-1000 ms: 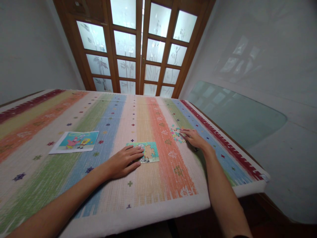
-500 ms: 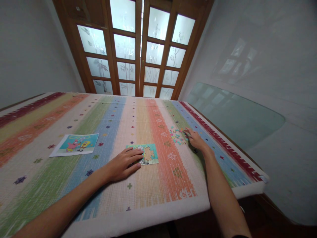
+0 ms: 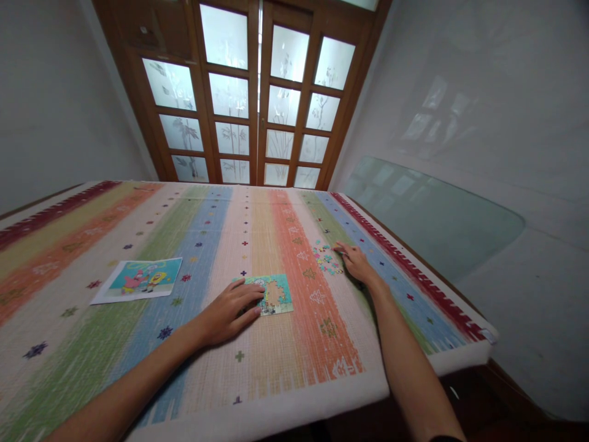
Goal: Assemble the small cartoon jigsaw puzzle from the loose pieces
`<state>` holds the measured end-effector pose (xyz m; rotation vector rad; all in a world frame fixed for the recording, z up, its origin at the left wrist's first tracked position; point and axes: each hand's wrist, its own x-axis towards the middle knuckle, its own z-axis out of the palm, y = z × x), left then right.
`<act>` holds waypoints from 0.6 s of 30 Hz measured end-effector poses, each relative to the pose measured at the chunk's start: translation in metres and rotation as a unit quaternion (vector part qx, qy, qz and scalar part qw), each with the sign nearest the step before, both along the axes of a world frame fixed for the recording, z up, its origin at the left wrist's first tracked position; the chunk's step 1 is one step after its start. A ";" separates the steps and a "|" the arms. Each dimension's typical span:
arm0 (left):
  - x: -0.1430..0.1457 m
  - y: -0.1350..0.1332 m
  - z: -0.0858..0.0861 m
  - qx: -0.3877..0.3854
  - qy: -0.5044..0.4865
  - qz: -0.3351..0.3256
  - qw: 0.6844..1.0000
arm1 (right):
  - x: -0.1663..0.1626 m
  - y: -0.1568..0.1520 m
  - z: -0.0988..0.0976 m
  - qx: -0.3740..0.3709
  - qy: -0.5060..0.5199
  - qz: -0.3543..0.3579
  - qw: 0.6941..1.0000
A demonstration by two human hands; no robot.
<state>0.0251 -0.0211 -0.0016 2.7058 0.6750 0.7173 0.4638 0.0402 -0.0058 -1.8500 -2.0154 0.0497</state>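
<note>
My left hand (image 3: pixel 232 312) lies flat with its fingers stretched over the left part of a small jigsaw puzzle (image 3: pixel 284 298). The puzzle has a teal picture border, and bare tan backing shows in its middle. Part of its left side is hidden under my fingers. To the right, a loose scatter of small colourful puzzle pieces (image 3: pixel 327 263) lies on the cloth. My right hand (image 3: pixel 358 263) is at the upper right edge of these pieces, its fingers stretched out to the left. I make out no piece in those fingers.
A printed cartoon picture sheet (image 3: pixel 146 279) lies on the left. A striped, patterned cloth (image 3: pixel 271 344) covers the table. Beyond it stand wooden doors (image 3: pixel 254 110) with frosted panes. A glass panel (image 3: pixel 437 215) leans by the right wall.
My right hand has shifted slightly left and back from over the pieces, uncovering more of them. My left hand stays on the puzzle. The view has tilted up a little.
</note>
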 end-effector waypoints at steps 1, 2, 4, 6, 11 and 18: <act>0.000 0.000 0.000 -0.001 0.001 0.000 1.000 | 0.001 -0.001 0.001 0.001 0.002 -0.003 1.000; 0.000 0.001 0.000 -0.002 0.003 0.000 1.000 | 0.001 -0.001 0.001 0.003 0.004 -0.007 1.000; -0.001 0.001 -0.001 -0.001 0.005 0.001 1.000 | 0.001 -0.002 0.003 0.006 0.007 -0.012 1.000; -0.002 0.002 -0.001 0.004 0.005 0.000 1.000 | -0.001 -0.002 0.003 0.008 0.008 -0.010 1.000; -0.002 0.001 -0.001 0.032 0.000 -0.007 0.999 | -0.014 0.001 -0.002 0.003 0.003 0.008 1.000; -0.001 0.000 -0.001 0.062 -0.002 -0.014 0.998 | -0.024 0.001 -0.002 -0.005 -0.011 0.023 1.000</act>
